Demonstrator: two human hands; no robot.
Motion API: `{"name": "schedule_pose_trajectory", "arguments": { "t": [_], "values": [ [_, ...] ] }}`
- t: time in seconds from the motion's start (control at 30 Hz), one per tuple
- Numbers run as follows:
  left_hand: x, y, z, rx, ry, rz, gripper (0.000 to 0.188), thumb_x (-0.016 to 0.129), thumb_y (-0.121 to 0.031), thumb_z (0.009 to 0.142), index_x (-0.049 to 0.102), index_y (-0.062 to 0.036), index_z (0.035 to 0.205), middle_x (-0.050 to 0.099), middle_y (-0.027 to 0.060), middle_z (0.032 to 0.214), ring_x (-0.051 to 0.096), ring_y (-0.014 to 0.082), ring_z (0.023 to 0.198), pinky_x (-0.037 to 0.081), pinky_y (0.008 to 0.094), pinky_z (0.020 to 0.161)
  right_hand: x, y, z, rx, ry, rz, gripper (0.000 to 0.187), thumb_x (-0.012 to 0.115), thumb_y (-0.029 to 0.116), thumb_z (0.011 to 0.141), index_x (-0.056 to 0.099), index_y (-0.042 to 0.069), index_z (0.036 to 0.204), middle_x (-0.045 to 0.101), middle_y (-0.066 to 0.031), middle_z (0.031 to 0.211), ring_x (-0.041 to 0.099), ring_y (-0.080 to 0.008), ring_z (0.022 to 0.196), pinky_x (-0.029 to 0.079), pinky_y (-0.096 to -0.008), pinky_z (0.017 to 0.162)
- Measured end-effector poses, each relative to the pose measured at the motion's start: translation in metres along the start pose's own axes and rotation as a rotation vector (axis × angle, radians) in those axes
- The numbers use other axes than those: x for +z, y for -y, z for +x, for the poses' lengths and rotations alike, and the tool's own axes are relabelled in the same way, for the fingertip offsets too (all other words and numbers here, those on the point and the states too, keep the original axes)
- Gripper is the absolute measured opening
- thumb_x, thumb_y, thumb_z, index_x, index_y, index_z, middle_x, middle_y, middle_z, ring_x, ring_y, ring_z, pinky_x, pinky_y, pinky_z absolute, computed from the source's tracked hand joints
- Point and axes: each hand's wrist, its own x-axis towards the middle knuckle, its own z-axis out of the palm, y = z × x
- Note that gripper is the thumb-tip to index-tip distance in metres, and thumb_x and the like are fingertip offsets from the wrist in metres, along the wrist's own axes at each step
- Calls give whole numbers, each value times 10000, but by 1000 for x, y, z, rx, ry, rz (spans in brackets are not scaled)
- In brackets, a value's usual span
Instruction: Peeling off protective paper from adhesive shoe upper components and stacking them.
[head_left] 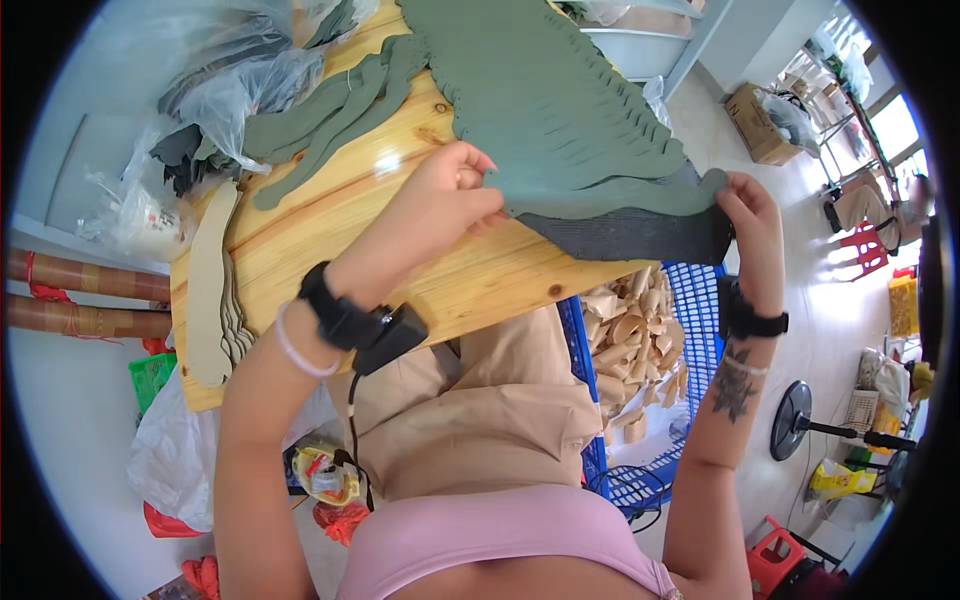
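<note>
My left hand (455, 190) is closed at the left end of a long green fabric-like piece (610, 198), its fingertips at the edge. The other end of that piece is pinched between the thumb and fingers of my right hand (750, 205). A dark grey ribbed strip (630, 236) lies just under it, along the table's near edge. Behind, many overlapping green pieces (540, 90) spread in rows across the wooden table (400, 260). Both wrists wear black straps with small devices, and a cable hangs from the left one.
Beige strips (210, 290) are stacked at the table's left edge. Green strips (350, 110) and clear plastic bags (250, 95) lie at the far left. Below the table, a blue basket (695, 310) holds curled tan scraps (630, 340). A black fan (793, 420) stands at right.
</note>
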Motion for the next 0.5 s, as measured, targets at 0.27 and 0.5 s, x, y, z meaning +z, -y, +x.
{"name": "schedule_pose_trajectory", "arguments": {
  "t": [0.27,0.5],
  "values": [
    [16,14,29,-7,-144,105,292,601,-21,840,425,-20,1074,589,41,753,563,105,656,452,242,545,-11,-34,62,-33,1,-271,194,593,80,838,651,-40,979,660,-21,808,584,-86,718,463,-231,682],
    [13,16,26,-14,-165,200,280,593,-28,843,431,-38,1071,563,19,750,530,93,632,428,240,510,-4,-63,78,-17,76,-265,222,608,100,810,650,-39,978,653,-46,789,593,-113,722,463,-254,681]
  ]
}}
